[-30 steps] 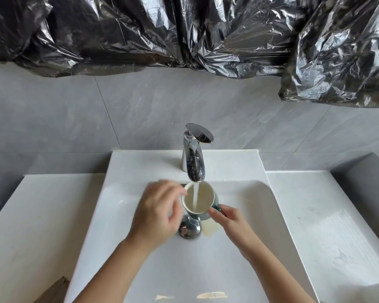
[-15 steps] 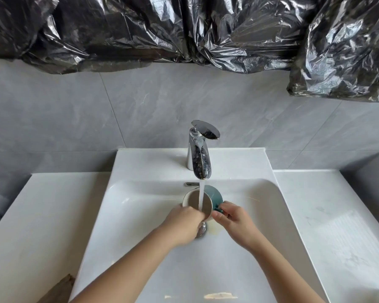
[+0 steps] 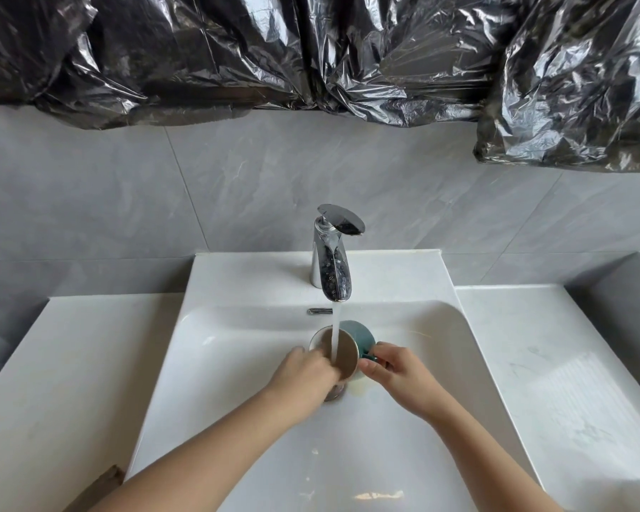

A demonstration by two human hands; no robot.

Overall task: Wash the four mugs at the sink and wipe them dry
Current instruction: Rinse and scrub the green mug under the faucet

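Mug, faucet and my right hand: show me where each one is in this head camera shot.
mug [image 3: 361,333], head view, on its teal outer wall.
faucet [image 3: 331,267], head view, on the chrome spout body.
right hand [image 3: 397,372], head view, on the back of the hand, which pinches the mug's handle.

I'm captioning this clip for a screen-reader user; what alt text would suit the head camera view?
A person holds a tilted teal mug under water running from a chrome faucet over a white sink, the right hand pinching its handle and the left hand at its rim. Crumpled black plastic sheeting hangs on the grey wall above.
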